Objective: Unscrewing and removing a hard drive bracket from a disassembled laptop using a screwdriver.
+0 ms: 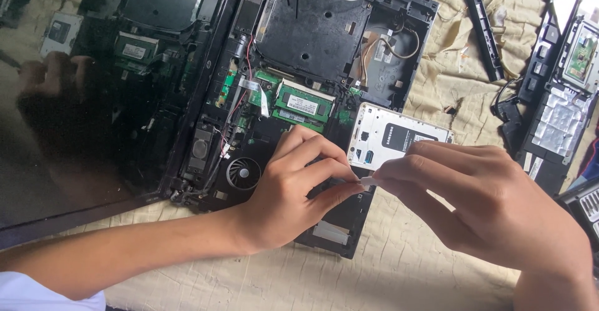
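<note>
My left hand [293,186] and my right hand [480,205] meet over the lower right part of an opened black laptop base [312,43]. Both pinch a small white piece [367,180] between their fingertips, just below a white phone back [393,137] that lies on the laptop's edge. Green memory modules [304,104] and a round fan [243,174] show on the exposed board to the left of my fingers.
The laptop's dark glossy screen [81,117] lies flat at the left. A beige quilted cloth [387,273] covers the surface. A black strip [485,33] and another dismantled laptop part [558,92] lie at the right.
</note>
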